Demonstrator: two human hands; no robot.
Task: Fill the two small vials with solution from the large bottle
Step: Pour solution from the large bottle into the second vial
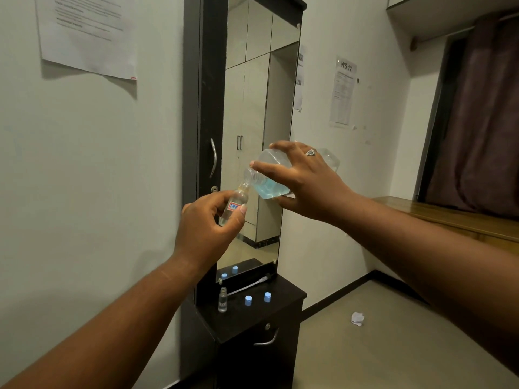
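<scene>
Your right hand (pixel 306 181) is gripping the large bottle (pixel 271 176), tipping it neck-down in front of the mirror (pixel 258 80), its mouth touching the vial (pixel 233 204) mouth. Your left hand (pixel 207 220) is closed around that vial, holding it tilted. The second vial (pixel 222 299) is standing upright, uncapped, on the tabletop (pixel 283 310), beside two blue caps (pixel 248 300).

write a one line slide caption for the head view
Right hand tips the large bottle of blue solution into a small vial held by the left hand, above a second vial.
</scene>
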